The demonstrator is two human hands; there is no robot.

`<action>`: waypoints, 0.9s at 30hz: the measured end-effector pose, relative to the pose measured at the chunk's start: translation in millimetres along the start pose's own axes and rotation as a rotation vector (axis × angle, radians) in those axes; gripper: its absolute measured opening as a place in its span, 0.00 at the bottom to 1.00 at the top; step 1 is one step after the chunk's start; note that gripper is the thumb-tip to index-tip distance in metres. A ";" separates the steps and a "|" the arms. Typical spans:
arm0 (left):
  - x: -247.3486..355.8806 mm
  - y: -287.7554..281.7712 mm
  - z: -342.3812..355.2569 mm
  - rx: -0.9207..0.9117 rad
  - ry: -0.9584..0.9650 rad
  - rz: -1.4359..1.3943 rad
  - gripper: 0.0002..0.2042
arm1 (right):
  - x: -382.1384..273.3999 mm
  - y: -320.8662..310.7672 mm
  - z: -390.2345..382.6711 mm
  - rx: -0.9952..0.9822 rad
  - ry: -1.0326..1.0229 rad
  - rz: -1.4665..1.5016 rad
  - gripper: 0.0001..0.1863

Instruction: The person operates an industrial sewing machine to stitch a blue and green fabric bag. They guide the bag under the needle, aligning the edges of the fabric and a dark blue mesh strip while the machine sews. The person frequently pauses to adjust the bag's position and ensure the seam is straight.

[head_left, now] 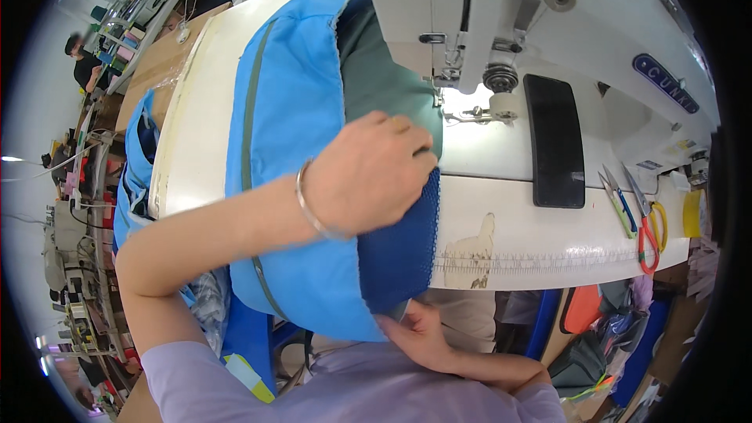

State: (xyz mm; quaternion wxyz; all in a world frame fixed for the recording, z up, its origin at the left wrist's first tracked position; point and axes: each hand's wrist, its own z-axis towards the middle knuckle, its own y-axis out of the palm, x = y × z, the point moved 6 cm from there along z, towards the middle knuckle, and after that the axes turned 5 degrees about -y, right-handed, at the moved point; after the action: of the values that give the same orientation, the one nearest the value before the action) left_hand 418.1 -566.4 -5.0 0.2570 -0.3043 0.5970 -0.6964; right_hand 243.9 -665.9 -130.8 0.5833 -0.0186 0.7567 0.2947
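A large light-blue fabric piece with a dark green zipper strip lies across the sewing table. Grey-green cloth and navy mesh show along its right side. My left hand, a bangle at its wrist, has its fingers curled down at the cloth's right edge, just below the needle area of the sewing machine. Its fingertips are partly hidden. At the near corner, my right hand pinches the fabric edge between thumb and fingers. The cloth's far end runs behind the machine head.
A black flat slab lies right of the presser foot. Thread snips and orange-and-yellow-handled scissors lie near the table's right end. More blue fabric hangs at the left. Another person is far off at the left.
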 end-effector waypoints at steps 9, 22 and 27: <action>14.7 11.3 -31.7 0.128 -0.051 -0.081 0.24 | -7.0 1.7 -0.9 -0.069 -0.018 -0.264 0.12; -21.2 11.3 -3.7 0.135 0.085 -0.151 0.21 | -23.7 -0.3 20.0 -0.081 0.148 -0.075 0.20; -40.2 7.7 9.5 0.124 0.120 -0.143 0.20 | -27.7 0.6 27.2 -0.116 0.296 0.099 0.29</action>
State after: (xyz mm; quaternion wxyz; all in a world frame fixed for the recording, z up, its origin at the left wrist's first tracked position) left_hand 452.4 -545.0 -16.4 0.1889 -0.2873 0.5437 -0.7656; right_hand 276.2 -661.4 -109.8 0.4481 -0.0580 0.8161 0.3602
